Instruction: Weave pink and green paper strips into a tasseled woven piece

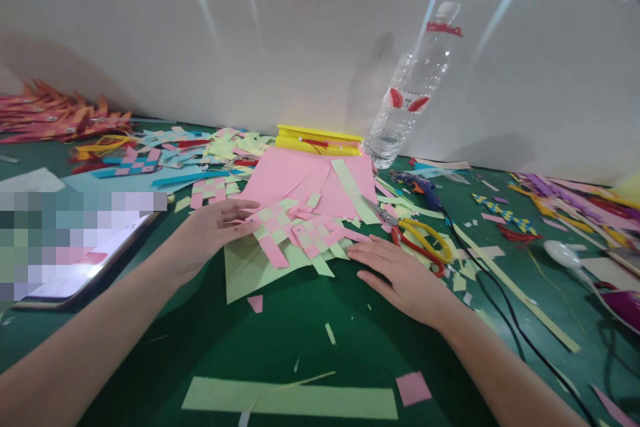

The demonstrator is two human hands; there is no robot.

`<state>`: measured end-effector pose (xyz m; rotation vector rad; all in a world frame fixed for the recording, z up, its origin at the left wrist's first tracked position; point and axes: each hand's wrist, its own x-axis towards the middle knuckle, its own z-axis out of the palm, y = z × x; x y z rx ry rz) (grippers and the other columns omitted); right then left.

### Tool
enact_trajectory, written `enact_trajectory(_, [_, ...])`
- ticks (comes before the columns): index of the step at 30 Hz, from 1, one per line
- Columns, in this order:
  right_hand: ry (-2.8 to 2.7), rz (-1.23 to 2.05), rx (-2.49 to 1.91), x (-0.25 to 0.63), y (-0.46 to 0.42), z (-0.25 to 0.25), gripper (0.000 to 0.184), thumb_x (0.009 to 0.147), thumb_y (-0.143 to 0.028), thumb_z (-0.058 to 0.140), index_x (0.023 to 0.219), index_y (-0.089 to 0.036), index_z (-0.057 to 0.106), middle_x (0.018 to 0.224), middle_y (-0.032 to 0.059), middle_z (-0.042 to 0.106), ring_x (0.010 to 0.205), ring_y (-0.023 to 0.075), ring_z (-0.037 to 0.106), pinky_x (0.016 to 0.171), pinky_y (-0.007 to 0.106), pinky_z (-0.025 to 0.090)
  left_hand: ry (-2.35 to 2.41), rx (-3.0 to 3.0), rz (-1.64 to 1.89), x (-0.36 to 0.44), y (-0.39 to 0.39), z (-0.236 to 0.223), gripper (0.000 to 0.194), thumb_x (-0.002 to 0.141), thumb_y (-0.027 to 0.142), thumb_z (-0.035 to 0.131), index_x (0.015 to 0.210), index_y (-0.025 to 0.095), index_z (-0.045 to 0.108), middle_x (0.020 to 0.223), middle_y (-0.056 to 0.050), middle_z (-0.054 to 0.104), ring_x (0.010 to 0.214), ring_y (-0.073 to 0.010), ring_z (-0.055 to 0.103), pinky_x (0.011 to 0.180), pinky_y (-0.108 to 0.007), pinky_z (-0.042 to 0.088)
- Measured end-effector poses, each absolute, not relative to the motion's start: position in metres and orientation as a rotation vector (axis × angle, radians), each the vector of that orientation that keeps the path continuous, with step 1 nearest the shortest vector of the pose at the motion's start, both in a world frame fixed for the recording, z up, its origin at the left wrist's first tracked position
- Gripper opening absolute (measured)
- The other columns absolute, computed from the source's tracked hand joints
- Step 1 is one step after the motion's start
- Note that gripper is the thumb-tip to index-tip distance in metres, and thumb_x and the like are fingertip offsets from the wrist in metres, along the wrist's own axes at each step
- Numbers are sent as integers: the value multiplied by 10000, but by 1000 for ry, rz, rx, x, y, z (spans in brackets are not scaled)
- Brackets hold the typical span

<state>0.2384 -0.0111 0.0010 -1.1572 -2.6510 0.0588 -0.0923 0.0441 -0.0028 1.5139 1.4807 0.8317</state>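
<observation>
My left hand (220, 230) reaches to the left edge of a woven pink and pale-green paper piece (277, 223), its fingers stretched out and touching or very near it. Beside that piece lies another woven paper piece (315, 233), with loose strip ends sticking out. My right hand (395, 273) rests low over the table, fingers extended, the tips by the strip ends on the right. Under the woven pieces are a pale-green sheet (245, 277) and pink paper (280, 177). Scissors (425, 237) with yellow and orange handles lie open just beyond my right hand.
A tilted-looking water bottle (410, 93) stands by the wall near a yellow holder (320, 140). At right are a glue gun (417, 187), a black cable (505, 293) and a white spoon-like item (560, 253). A tablet (100, 267) lies left. A green strip (290, 398) lies in front.
</observation>
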Motion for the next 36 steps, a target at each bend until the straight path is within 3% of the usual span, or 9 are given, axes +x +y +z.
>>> enact_trajectory(5, [-2670, -24, -1115, 238, -11, -1, 340, 973, -273, 396, 1208, -152, 609, 1236, 70, 660, 1178, 196, 592, 1088, 443, 416, 1469, 1507, 820, -94, 45, -4, 484, 703, 554, 717, 1091, 274, 650, 1182, -62, 653, 1056, -271, 606, 782, -343, 539])
enact_trajectory(11, [-2639, -108, -1096, 239, -10, -2, 308, 964, -254, 421, 1148, -136, 637, 1163, 83, 694, 1111, 195, 631, 1083, 433, 427, 1518, 1494, 847, -92, 45, 1, 476, 659, 505, 752, 1057, 258, 672, 1035, -70, 700, 1032, -279, 622, 794, -352, 532])
enact_trajectory(22, [-2577, -94, -1235, 244, -12, -1, 332, 965, -279, 404, 1204, -146, 591, 1203, 93, 672, 1160, 241, 597, 1002, 453, 496, 1484, 1466, 805, -90, 41, 5, 448, 661, 500, 753, 1039, 270, 683, 1042, -61, 699, 1061, -284, 611, 797, -332, 535])
enact_trajectory(28, [-2562, -23, -1298, 243, -10, -2, 352, 967, -277, 384, 1251, -177, 565, 1263, 94, 638, 1192, 233, 577, 1036, 486, 459, 1444, 1488, 722, -90, 39, 10, 493, 659, 527, 741, 1066, 259, 670, 1142, -76, 668, 1108, -287, 593, 856, -359, 527])
enact_trajectory(36, [-2578, 33, -1318, 238, -7, -3, 409, 969, -250, 356, 1361, -233, 474, 1359, 62, 570, 1266, 208, 517, 1092, 492, 395, 1384, 1630, 617, -86, 36, 10, 419, 688, 526, 710, 1021, 273, 683, 1029, -69, 703, 1004, -281, 652, 764, -340, 567])
